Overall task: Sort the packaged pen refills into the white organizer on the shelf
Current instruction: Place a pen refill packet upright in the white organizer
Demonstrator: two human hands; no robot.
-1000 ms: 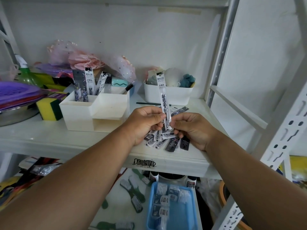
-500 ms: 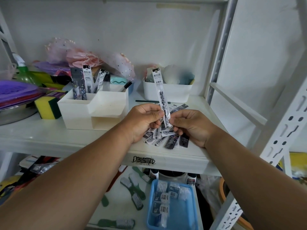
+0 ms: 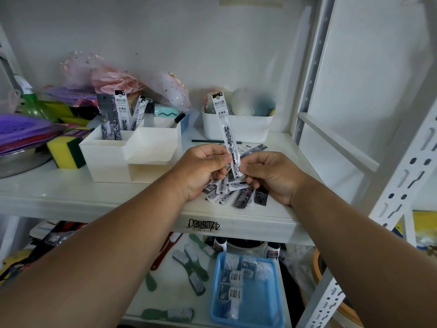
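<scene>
A white packaged pen refill [image 3: 224, 124] stands nearly upright, its lower end pinched between my left hand [image 3: 203, 169] and my right hand [image 3: 269, 176]. Under both hands a fan of several more refill packets [image 3: 238, 195] lies on the white shelf [image 3: 71, 192], some white, some dark; my right hand also covers part of that bundle. To the left sits the white organizer [image 3: 111, 159], with several refill packets [image 3: 121, 117] standing in its rear left compartment. Its front right compartment looks bare.
A white bin [image 3: 236, 126] with soft items stands behind my hands, a thin dark stick in front of it. Sponge [image 3: 66, 150], purple lids and a metal bowl crowd the left. A shelf upright [image 3: 309, 67] rises at the right. Below are brushes and a blue tray [image 3: 246, 292].
The upright refill and both hands have stayed together over the pile, shifting only slightly; my left thumb now presses higher on the packet.
</scene>
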